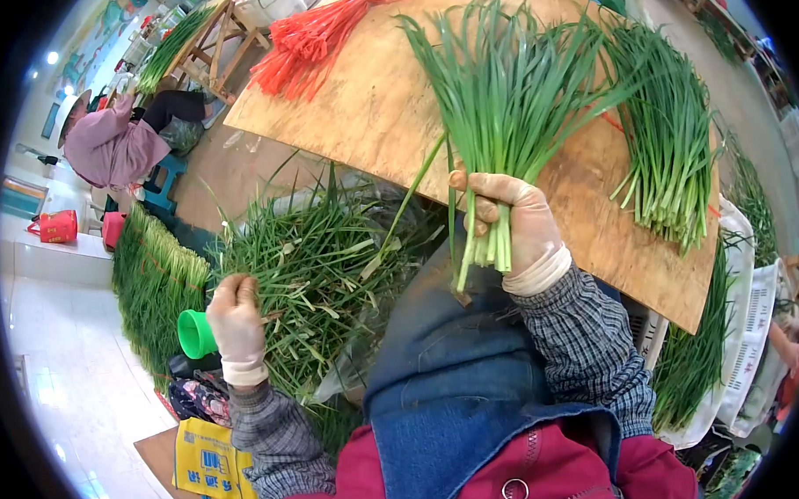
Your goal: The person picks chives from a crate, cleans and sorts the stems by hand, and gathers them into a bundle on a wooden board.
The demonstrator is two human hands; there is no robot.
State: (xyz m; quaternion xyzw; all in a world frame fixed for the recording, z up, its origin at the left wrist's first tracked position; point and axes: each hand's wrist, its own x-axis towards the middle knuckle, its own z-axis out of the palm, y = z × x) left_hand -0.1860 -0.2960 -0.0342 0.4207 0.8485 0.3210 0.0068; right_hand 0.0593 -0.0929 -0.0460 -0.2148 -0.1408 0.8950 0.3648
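Note:
My right hand (532,225), in a thin pale glove, grips a bunch of garlic chives (508,96) near the cut ends of the stems. The leaves fan upward over the wooden board, and a few stray blades hang off its left side. My left hand (239,321), gloved too, is raised at the left with fingers curled together. Whatever may be between its fingertips, I cannot make out. Beside it lies a heap of loose chive leaves and trimmings (304,288) on plastic. A second bunch of chives (668,134) rests at the board's right edge.
Red ties (322,41) lie along the far edge of the wooden board (360,119). Stacked chives (154,284) and a green cup (196,334) stand at the left, above a yellow bag (213,463). A seated person (114,141) is at the far left. White crates (746,343) stand at right.

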